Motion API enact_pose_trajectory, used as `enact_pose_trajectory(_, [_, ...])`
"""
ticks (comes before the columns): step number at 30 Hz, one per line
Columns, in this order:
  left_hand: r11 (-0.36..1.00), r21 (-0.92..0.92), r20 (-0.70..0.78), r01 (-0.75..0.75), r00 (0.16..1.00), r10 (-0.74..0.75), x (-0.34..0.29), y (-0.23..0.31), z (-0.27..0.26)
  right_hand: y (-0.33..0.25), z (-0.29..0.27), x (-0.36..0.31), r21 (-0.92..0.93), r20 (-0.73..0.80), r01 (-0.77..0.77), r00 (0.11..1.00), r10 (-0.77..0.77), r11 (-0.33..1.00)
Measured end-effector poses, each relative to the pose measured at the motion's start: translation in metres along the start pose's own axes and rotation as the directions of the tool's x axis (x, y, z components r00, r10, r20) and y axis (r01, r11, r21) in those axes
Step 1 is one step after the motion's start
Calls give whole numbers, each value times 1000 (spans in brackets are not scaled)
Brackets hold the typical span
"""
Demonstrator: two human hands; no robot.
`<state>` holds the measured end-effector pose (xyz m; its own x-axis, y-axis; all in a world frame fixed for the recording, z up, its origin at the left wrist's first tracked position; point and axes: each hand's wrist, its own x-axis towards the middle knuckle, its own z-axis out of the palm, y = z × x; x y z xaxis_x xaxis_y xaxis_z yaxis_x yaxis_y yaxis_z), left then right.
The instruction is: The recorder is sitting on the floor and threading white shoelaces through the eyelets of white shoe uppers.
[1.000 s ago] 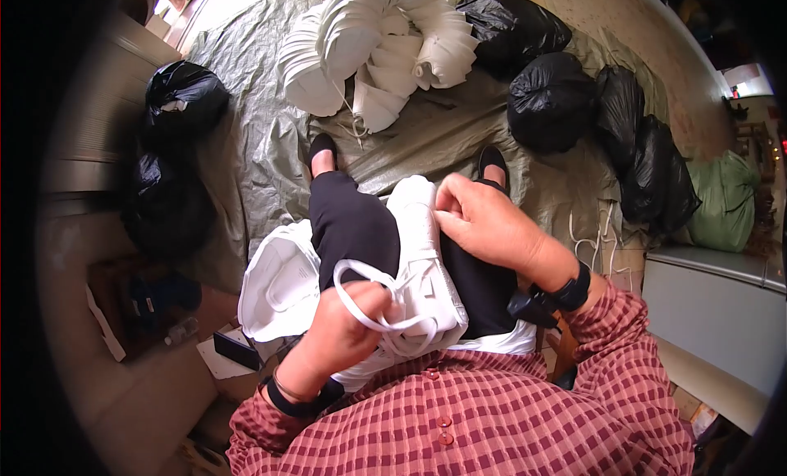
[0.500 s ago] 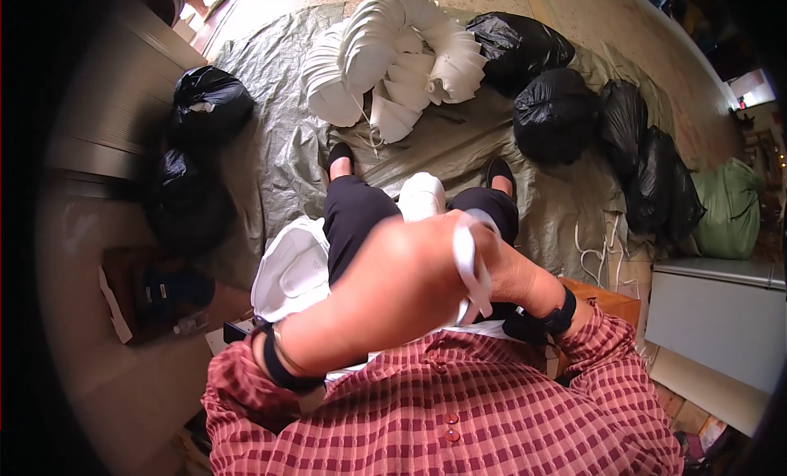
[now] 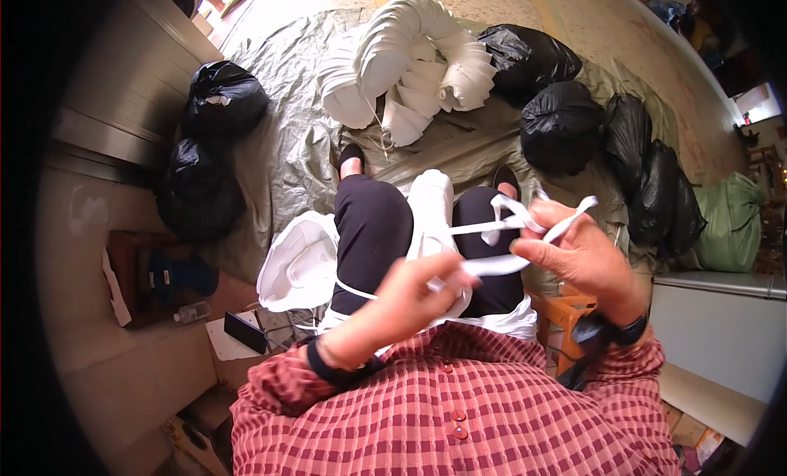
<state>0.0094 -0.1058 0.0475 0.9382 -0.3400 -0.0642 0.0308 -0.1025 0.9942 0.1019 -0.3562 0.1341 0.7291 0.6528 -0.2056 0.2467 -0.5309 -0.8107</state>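
A flat white lace (image 3: 498, 267) stretches between my hands above my lap. My left hand (image 3: 414, 292) pinches one stretch of it; motion smears its fingertips. My right hand (image 3: 584, 253) is closed on the lace too, thumb against fingers, with loose loops curling above it. Between my thighs stands a narrow, rounded white piece (image 3: 431, 204), its lower part behind the lace and my left hand. A hollow, moulded white shell (image 3: 297, 263) lies beside my left thigh. A thin white cord (image 3: 354, 291) runs across that thigh toward my left hand.
A curved stack of nested white pieces (image 3: 403, 46) lies ahead on a grey-green tarp (image 3: 287, 107). Black bags (image 3: 561, 128) sit at both sides, and a green sack (image 3: 730, 222) at the right. A phone (image 3: 245, 333) and clear bottle (image 3: 192, 312) are left of me.
My hands, crossed close together before, have drawn apart, the right one to the right and the left one to the left. The lace now spans between them.
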Motion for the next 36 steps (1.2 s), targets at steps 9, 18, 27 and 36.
enact_pose_trajectory(9, [312,-842,-492,-440,391,-778,-144,-148,-288,281,-18,-147,984,143,-170,622,770,-45])
enact_pose_trajectory(18, [681,-521,-850,-514,378,-366,-142,-41,-431,332,-147,-162,741,-666,286,205,717,607])
enact_pose_trajectory(27, [976,197,-226,95,973,-49,-13,-28,-89,91,51,-7,372,-182,-220,935,303,902])
enact_pose_trajectory(36, [764,641,-251,75,961,117,7,-33,-42,69,99,32,72,-381,24,925,6,997])
